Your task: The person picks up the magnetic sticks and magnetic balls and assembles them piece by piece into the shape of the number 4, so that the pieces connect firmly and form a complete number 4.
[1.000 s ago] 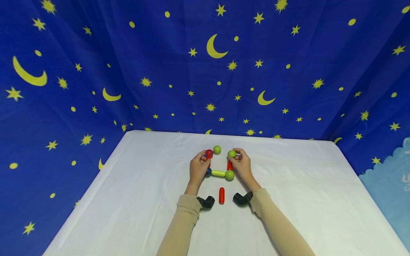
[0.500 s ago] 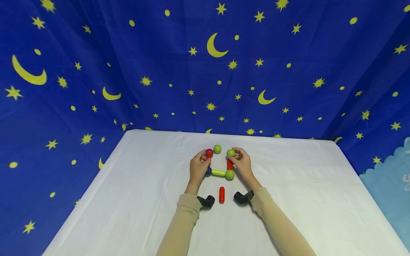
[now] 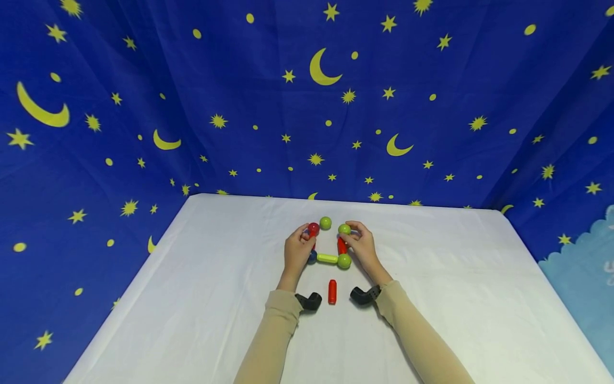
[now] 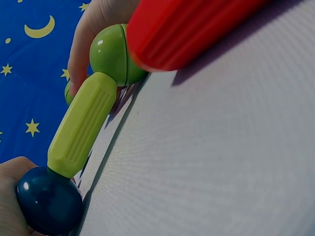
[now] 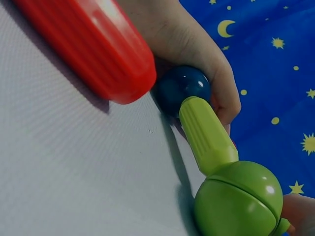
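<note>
A three-sided frame of toy rods and balls lies between the two hands. Its near side is a yellow-green rod (image 3: 328,258) joining a dark blue ball (image 3: 313,256) to a green ball (image 3: 344,261). On the left side, my left hand (image 3: 297,249) grips a red rod (image 3: 314,245) topped by a red ball (image 3: 313,228). My right hand (image 3: 363,248) pinches another green ball (image 3: 344,229) at the far end of the right red rod (image 3: 342,246), which leans slightly left. Fingers partly cover both red rods.
A loose green ball (image 3: 325,223) sits beyond the frame, near the red ball. One more red rod (image 3: 332,292) lies on the white table (image 3: 206,298) in front, between two black wrist cameras (image 3: 310,302). Blue star-patterned cloth (image 3: 268,138) hangs behind.
The far right green ball has shifted slightly left with my right fingers, and its red rod now tilts left. My left hand stays almost still.
</note>
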Motion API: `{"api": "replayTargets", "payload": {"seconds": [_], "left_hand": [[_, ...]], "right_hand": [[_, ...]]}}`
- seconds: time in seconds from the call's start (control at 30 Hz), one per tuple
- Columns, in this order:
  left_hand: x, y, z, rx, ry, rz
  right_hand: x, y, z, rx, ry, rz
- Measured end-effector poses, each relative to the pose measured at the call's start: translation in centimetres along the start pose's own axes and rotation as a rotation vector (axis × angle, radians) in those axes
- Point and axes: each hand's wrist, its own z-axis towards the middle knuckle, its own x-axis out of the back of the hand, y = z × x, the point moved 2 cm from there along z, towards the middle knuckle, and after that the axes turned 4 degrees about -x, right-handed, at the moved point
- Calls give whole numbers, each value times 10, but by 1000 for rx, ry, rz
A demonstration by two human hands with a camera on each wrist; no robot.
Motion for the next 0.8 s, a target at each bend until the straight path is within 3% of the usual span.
{"api": "replayTargets", "payload": {"seconds": [0.47, 0.8], "left_hand": [[0, 2, 0, -12, 12, 12], [0, 1, 0, -46, 29, 23]], "right_hand": [[0, 5, 4, -17, 36, -105], [0, 8, 5, 25, 74, -190]]}}
